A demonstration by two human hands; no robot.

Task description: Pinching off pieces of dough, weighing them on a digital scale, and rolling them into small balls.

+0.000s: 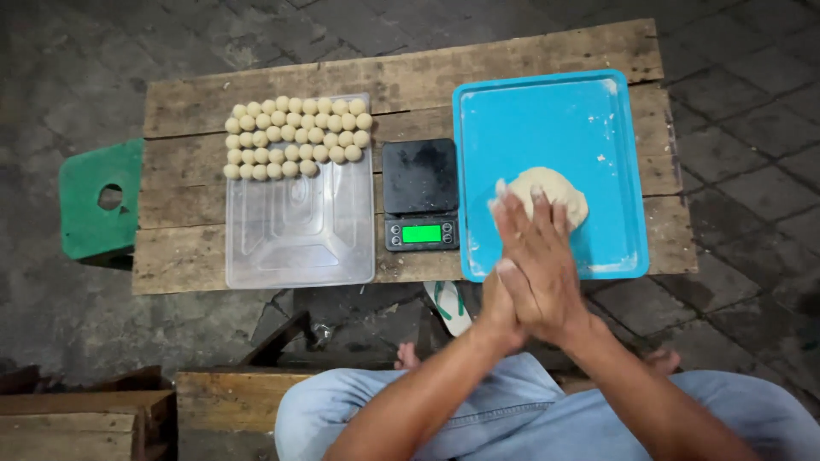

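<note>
My right hand [538, 256] and my left hand [498, 299] are pressed flat, palm against palm, over the near edge of a blue tray [530, 128]. The right hand lies on top and covers most of the left. Whatever may be between the palms is hidden. Just beyond my fingertips a lump of pale dough [559, 189] rests on the blue tray. A small black digital scale [419, 195] with a lit green display stands to the left of the tray. Further left, several rows of small dough balls [295, 137] fill the far end of a clear plastic tray [299, 243].
Everything sits on a low table of rough wooden planks [410, 81] over a dark paved floor. A green stool [94, 201] stands at the table's left end. A sandal [448, 306] and bare toes show under the near edge. Wooden pieces [77, 418] lie at the lower left.
</note>
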